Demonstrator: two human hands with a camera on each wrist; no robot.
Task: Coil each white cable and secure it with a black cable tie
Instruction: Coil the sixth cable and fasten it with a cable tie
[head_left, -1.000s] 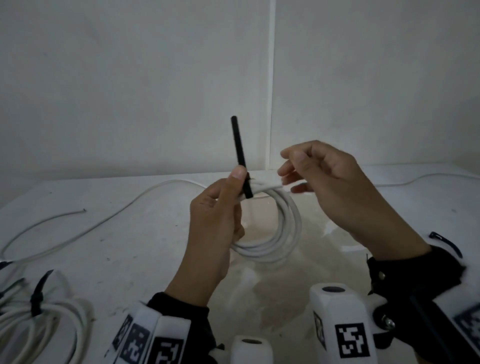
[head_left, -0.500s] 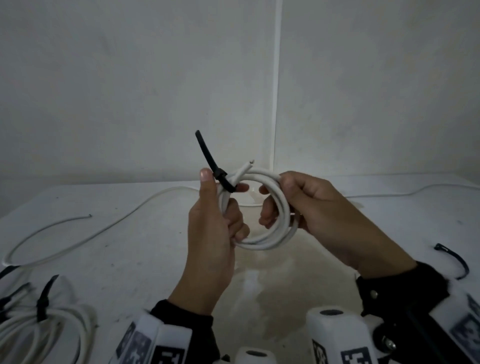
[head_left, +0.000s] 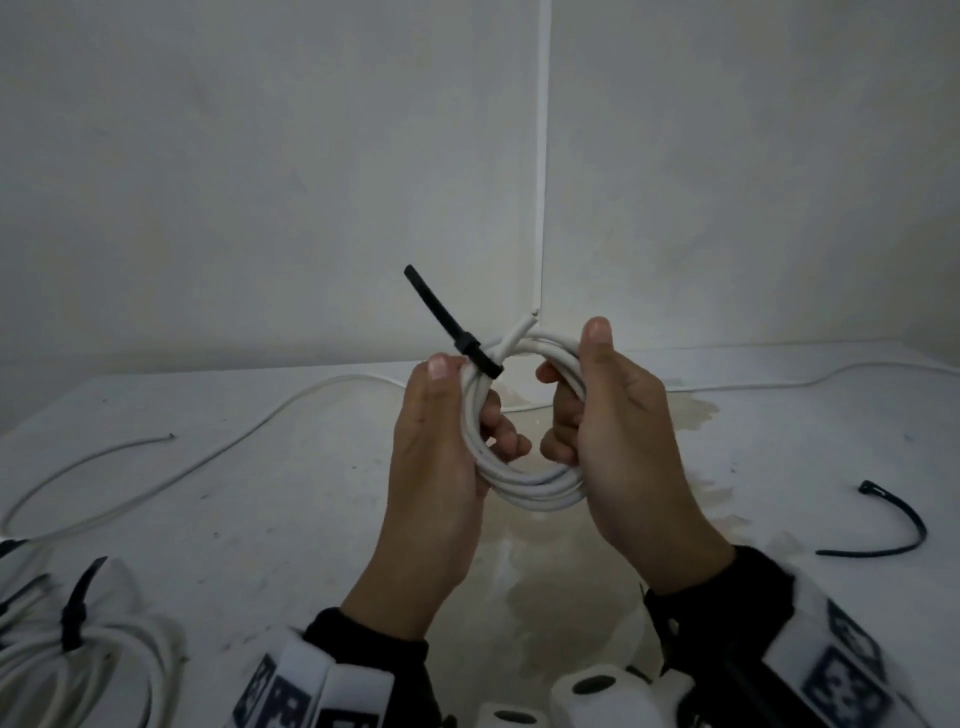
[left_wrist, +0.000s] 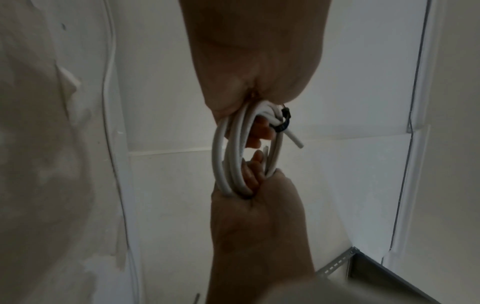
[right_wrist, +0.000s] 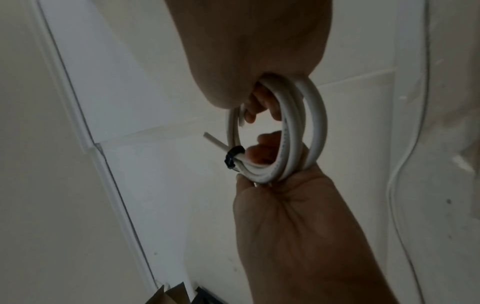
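A coiled white cable (head_left: 540, 486) hangs in the air between both hands above the white table (head_left: 260, 499). A black cable tie (head_left: 470, 351) wraps its upper left, and the tie's tail sticks up to the left. My left hand (head_left: 441, 441) grips the coil's left side just below the tie. My right hand (head_left: 613, 431) grips the right side, thumb up. In the left wrist view the coil (left_wrist: 233, 156) and tie (left_wrist: 283, 123) show between both fists. The right wrist view shows the coil (right_wrist: 293, 131) with the tie (right_wrist: 232, 157).
A tied white coil (head_left: 78, 654) with a black tie (head_left: 78, 603) lies at the front left. A loose white cable (head_left: 208, 452) runs across the table's left, another (head_left: 831, 376) at the far right. A spare black cable tie (head_left: 893, 530) lies on the right.
The right hand came in and took hold of the coil's right side. The tie's tail tipped from upright to leaning left. Both hands now hold the coil more upright.
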